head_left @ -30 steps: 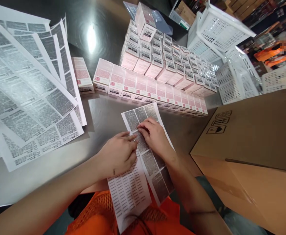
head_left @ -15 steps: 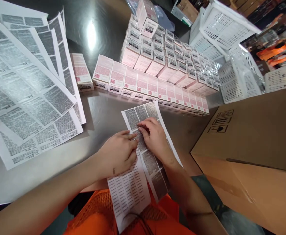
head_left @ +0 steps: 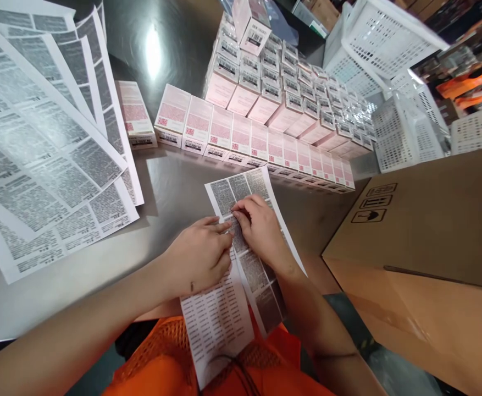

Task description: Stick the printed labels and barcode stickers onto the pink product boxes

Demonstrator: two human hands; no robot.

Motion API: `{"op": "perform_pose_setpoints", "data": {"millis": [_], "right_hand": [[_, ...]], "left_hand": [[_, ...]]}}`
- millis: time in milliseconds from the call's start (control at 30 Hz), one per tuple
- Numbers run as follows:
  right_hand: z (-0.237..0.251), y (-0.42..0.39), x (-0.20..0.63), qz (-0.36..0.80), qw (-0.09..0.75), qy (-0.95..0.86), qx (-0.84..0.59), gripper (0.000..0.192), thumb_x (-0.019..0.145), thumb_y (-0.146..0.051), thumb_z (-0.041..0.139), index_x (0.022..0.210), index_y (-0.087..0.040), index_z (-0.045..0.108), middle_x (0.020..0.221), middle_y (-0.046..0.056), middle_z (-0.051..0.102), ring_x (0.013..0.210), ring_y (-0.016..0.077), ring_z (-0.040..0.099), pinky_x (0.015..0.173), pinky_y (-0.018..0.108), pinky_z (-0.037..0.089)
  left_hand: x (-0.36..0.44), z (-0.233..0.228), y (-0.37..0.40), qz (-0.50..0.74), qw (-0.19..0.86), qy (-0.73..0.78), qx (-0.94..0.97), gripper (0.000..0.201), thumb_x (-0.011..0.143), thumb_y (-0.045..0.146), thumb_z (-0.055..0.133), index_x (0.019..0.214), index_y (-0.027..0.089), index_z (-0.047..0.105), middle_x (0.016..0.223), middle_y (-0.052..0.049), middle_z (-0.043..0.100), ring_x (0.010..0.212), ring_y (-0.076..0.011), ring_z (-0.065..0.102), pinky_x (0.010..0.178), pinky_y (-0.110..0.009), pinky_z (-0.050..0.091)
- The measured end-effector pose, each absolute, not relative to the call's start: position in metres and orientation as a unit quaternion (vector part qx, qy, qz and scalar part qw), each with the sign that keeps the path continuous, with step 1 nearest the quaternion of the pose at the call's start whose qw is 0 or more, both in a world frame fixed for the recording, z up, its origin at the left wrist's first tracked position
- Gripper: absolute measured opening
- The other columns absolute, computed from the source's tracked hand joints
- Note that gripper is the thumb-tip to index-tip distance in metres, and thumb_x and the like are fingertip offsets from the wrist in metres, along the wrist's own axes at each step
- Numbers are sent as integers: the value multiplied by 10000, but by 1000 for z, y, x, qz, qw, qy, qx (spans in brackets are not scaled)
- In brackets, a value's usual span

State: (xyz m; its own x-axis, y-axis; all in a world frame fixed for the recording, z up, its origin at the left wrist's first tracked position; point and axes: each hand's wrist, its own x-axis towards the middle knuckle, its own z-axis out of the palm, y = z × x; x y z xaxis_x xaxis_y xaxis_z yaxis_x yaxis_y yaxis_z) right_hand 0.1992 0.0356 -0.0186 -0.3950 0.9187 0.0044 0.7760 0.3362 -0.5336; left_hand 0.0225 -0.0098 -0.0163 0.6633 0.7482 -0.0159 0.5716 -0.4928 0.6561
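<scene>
My right hand (head_left: 259,228) lies over a sheet of labels (head_left: 257,269) printed with dense dark text. Its thumb and forefinger are pinched together at the corner of one printed block. My left hand (head_left: 203,253) is closed, back upward, with its fingertips at the left edge of that same sheet, almost touching the right fingertips. Beneath the left palm, a narrower white sheet (head_left: 218,330) with rows of short printed lines hangs over the table edge toward my lap. Whatever the left fingertips hold is too small to make out.
A row of pink-and-white boxes (head_left: 251,137) stands beyond the sheets, with stacked, film-wrapped boxes (head_left: 261,82) behind it. More printed sheets (head_left: 51,137) spread over the metal table (head_left: 158,187) at left. A large cardboard carton (head_left: 422,225) and white baskets (head_left: 389,38) are at right.
The view has shifted slightly. Both hands stay in nearly the same place on the sheets, and nothing has plainly been taken up or let go.
</scene>
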Motion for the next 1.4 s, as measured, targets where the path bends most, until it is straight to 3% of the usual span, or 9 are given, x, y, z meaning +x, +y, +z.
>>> {"op": "perform_pose_setpoints", "data": {"millis": [267, 500, 600, 733, 1133, 1400], "right_hand": [[-11, 43, 198, 252, 80, -799, -540, 104, 932, -103, 523, 877, -178, 570, 991, 75, 558, 922, 203, 564, 868, 352, 476], [-17, 41, 187, 193, 27, -801, -567, 147, 921, -80, 451, 857, -193, 520, 970, 89, 520, 908, 232, 530, 839, 378, 479], [-22, 35, 185, 152, 29, -813, -562, 187, 891, -40, 412, 871, -202, 502, 972, 100, 517, 921, 252, 506, 849, 399, 470], [-24, 32, 185, 141, 25, -821, -552, 256, 817, 28, 375, 860, -201, 481, 966, 103, 510, 917, 259, 481, 836, 404, 460], [-23, 35, 193, 219, 88, -810, -537, 213, 849, -25, 391, 822, -236, 396, 938, 78, 480, 892, 241, 476, 816, 393, 446], [-9, 44, 199, 301, 108, -755, -572, 173, 978, -256, 431, 820, -224, 491, 885, 39, 543, 820, 194, 523, 749, 335, 421]], "left_hand": [[22, -17, -9, 138, 314, 387, 856, 321, 890, 167, 411, 927, 120, 726, 1133, -155, 749, 1241, -269, 624, 1170, -466, 382], [24, -17, -11, 173, 304, 389, 852, 324, 874, 158, 416, 901, 121, 736, 1145, -159, 748, 1196, -279, 655, 1146, -484, 422], [21, -18, -10, 214, 254, 419, 845, 329, 874, 169, 427, 932, 96, 742, 1266, -180, 694, 1275, -300, 598, 1158, -471, 418], [16, -22, -8, 174, 204, 455, 849, 376, 876, 185, 429, 1019, 22, 736, 1377, -224, 597, 1384, -345, 470, 1180, -503, 384], [18, -22, -8, 156, 177, 467, 852, 404, 879, 199, 420, 1045, 18, 741, 1352, -222, 610, 1340, -339, 526, 1185, -538, 377], [19, -22, -8, 163, 178, 466, 851, 394, 875, 188, 431, 1050, 20, 742, 1353, -219, 605, 1338, -339, 524, 1182, -530, 385]]}}
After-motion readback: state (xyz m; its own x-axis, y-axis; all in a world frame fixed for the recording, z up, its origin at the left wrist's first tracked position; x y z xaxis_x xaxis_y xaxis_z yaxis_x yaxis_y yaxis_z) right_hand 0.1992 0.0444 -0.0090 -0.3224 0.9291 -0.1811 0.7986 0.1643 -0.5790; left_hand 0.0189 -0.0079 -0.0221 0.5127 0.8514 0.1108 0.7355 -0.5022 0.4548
